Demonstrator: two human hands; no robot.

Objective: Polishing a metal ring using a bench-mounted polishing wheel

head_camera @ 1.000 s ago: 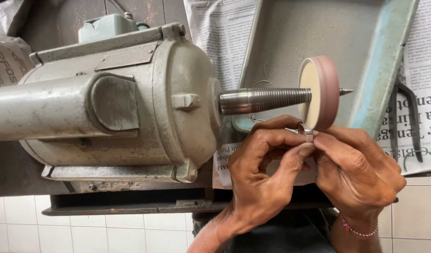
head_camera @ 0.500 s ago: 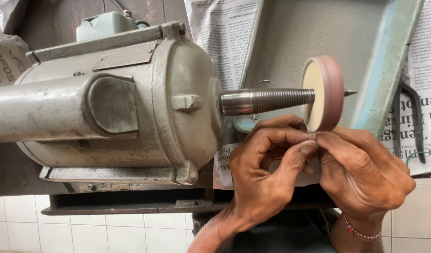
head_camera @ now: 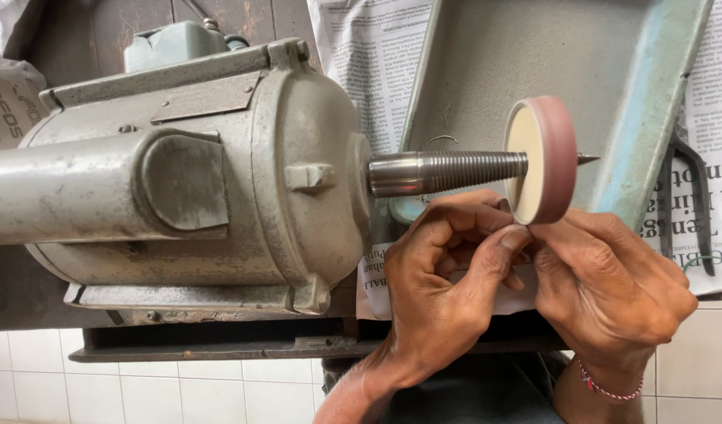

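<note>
Head view shows you one grey cast-metal motor (head_camera: 172,173), one threaded tapered spindle (head_camera: 447,173) jutting from its end, and one round pink polishing wheel (head_camera: 540,161) with a cream face screwed onto that spindle. Your two hands meet just below the wheel: your left hand (head_camera: 447,286) and your right hand (head_camera: 608,286) have their fingers (head_camera: 509,239) pinched closed together at the wheel's lower rim, but whatever small piece they hold is hidden. Behind the wheel stands one dull metal tray (head_camera: 534,63) with a chipped blue edge; newspaper (head_camera: 369,71) lines the wall. Beyond the wheel's pointed spindle tip, a narrow gap remains before that blue edge.
</note>
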